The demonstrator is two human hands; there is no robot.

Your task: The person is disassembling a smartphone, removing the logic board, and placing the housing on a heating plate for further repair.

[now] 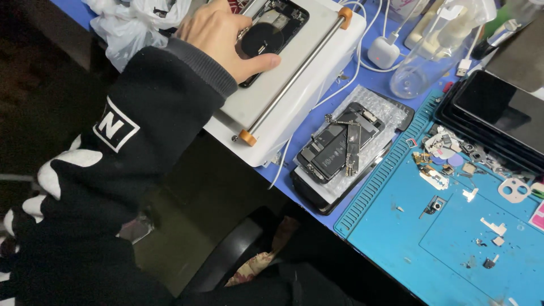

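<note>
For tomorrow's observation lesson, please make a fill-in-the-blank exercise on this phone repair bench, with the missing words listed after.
1. The hand presses an opened phone housing onto a ____ heating plate.
2. The metal rod across the plate has ____ end caps.
3. A second opened phone lies on ____ wrap.
4. Small loose parts are scattered on a ____ work mat.

Missing words: white; orange; bubble; blue

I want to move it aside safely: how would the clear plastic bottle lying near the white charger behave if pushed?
The clear plastic bottle lies on its side and looks round, so it would probably roll. It appears empty, so likely light. The white cables and the white charger beside it might stop it.
</note>
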